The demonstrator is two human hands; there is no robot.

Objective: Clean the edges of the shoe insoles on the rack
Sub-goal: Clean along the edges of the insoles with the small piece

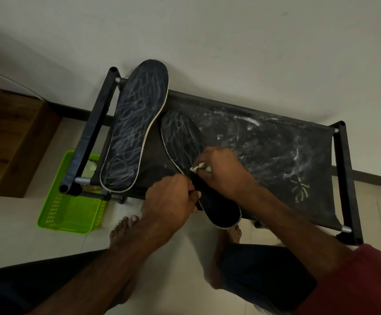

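Now our left hand (pixel 173 196) pinches the centre-frame insole (pixel 181 137), our right hand (pixel 221 171) grips the cloth (pixel 199 167); hard rubbing could tip its overhanging heel off the rack (pixel 276 160).

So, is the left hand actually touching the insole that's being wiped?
Touching. The head view shows the left hand pinching the edge of the insole while the right hand presses a cloth onto it.
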